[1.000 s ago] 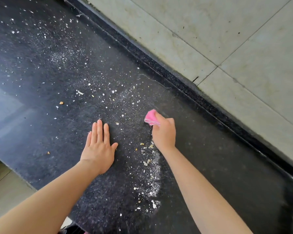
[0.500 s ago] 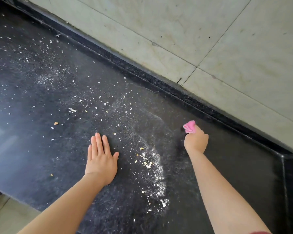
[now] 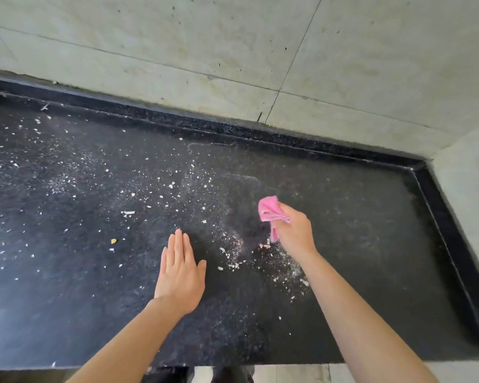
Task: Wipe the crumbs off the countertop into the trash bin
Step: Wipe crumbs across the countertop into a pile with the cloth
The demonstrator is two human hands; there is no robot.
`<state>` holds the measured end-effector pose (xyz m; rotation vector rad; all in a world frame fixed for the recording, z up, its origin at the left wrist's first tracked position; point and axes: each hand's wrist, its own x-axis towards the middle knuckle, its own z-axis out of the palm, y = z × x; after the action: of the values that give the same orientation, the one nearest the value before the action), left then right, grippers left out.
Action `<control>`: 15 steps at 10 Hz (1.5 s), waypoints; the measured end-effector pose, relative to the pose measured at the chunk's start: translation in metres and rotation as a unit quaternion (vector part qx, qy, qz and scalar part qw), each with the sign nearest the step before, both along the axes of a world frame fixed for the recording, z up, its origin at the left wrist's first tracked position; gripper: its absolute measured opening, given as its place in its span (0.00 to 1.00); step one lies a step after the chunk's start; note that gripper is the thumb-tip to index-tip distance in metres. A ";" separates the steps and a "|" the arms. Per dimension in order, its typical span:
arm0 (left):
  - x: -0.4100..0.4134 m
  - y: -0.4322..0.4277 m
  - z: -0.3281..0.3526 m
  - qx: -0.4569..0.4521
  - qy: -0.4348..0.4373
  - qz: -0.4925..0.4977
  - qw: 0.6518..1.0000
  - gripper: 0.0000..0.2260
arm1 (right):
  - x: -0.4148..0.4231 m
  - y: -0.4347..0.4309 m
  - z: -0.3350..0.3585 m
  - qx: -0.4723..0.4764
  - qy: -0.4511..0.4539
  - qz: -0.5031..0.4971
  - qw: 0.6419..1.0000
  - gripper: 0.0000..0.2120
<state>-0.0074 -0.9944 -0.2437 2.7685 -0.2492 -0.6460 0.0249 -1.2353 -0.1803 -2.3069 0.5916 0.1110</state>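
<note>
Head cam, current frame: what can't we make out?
Trash bin: not in head view; dark shapes below the countertop edge are cut off by the frame.
Pink cloth: mostly hidden inside the right hand grip.
Surface under the left hand: hidden by it.

**What we count**

We count one dark tabletop (image 3: 67, 313), one pink cloth (image 3: 270, 210) and two hands: one left hand (image 3: 179, 275) and one right hand (image 3: 296, 233). The pale crumbs (image 3: 234, 265) are too many and too small for us to count, dozens at least.
</note>
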 end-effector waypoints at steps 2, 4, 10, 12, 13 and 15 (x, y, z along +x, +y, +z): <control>-0.010 0.026 -0.012 0.053 -0.020 -0.058 0.997 0.30 | -0.024 -0.092 -0.013 -0.145 0.133 -0.233 0.952 0.14; -0.007 0.026 -0.015 0.055 -0.005 -0.076 0.996 0.29 | -0.022 -0.007 -0.043 -0.159 0.072 -0.189 0.966 0.24; -0.003 0.022 -0.007 0.081 0.031 -0.075 0.993 0.29 | -0.094 -0.072 0.005 -0.138 0.168 -0.207 0.954 0.12; -0.003 0.020 -0.006 0.088 0.033 -0.077 0.993 0.29 | -0.111 -0.029 -0.032 -0.198 0.107 -0.219 0.949 0.19; -0.003 0.020 -0.003 0.092 0.039 -0.081 0.992 0.29 | -0.100 0.018 -0.034 -0.189 0.084 -0.174 0.963 0.23; -0.001 0.019 0.003 0.102 0.054 -0.086 0.990 0.30 | -0.075 0.071 -0.014 0.002 0.078 -0.021 0.997 0.23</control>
<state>-0.0087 -0.9753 -0.2402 2.9156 -0.4236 -0.9083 -0.0499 -1.1643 -0.1942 -2.2952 0.7164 0.2739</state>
